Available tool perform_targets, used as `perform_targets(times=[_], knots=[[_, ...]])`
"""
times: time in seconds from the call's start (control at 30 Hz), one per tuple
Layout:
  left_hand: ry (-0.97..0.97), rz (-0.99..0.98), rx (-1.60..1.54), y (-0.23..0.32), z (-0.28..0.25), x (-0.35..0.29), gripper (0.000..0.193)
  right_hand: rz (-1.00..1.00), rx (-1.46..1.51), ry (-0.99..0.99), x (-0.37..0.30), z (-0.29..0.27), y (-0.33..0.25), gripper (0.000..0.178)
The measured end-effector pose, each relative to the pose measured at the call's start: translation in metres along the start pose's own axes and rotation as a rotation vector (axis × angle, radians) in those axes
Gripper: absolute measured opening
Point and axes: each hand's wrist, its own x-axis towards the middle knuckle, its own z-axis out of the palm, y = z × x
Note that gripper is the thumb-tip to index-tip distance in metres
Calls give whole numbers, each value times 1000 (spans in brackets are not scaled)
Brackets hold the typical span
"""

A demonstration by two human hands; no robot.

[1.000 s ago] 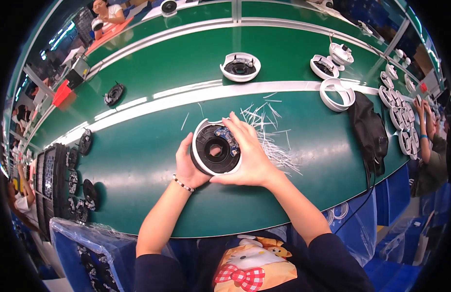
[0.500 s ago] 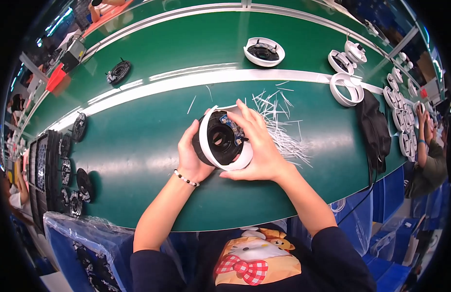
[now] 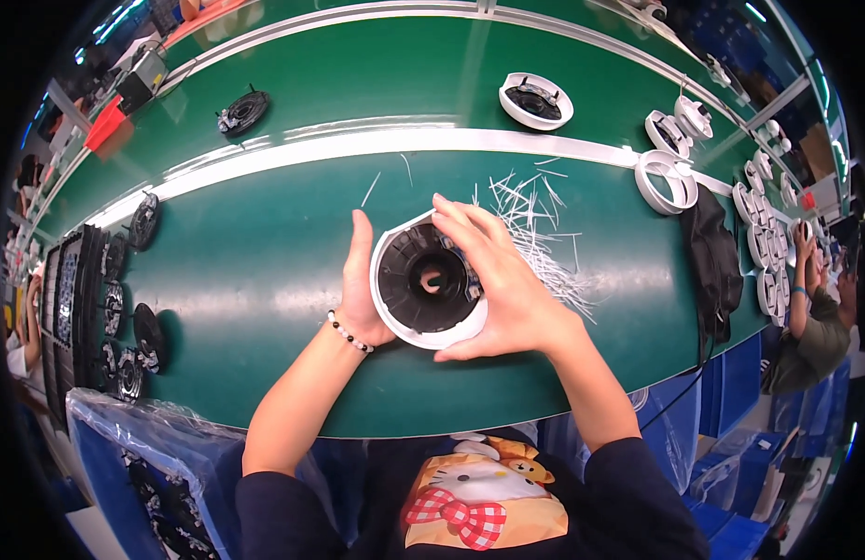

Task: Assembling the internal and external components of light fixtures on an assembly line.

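Between my hands, above the green bench, is a round white housing [image 3: 402,323] with a black disc-shaped insert [image 3: 404,271] seated inside it. The insert has a round hole in its middle, and skin shows through the hole. My left hand [image 3: 362,291] supports the housing at its left side, thumb pointing up and other fingers hidden beneath. From the right, my right hand [image 3: 507,285] grips the rim, fingers over the top and thumb at the lower edge. Its fingers partly cover a small blue circuit board on the insert.
Thin white strips [image 3: 535,243] lie scattered right of my hands. A white housing with a black insert [image 3: 535,101] and a black disc [image 3: 243,112] sit further back. Black parts stand by a rack [image 3: 69,299] at left. White rings [image 3: 666,182] and a black bag [image 3: 712,261] are at right.
The housing has turned from tilted to facing up, so the black insert shows more fully. My left thumb has lifted away from the rim.
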Motion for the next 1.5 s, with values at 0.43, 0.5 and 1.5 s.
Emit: perform_targets(times=[0.43, 0.5, 1.5], knots=[[159, 175, -6, -6, -2, -2, 46, 145, -58, 258, -7, 39, 4, 108], [197, 176, -29, -8, 2, 1, 45, 162, -68, 246, -9, 35, 5, 109], [1442, 831, 2270, 286, -130, 141, 29, 316, -598, 670, -101, -158, 147, 8]])
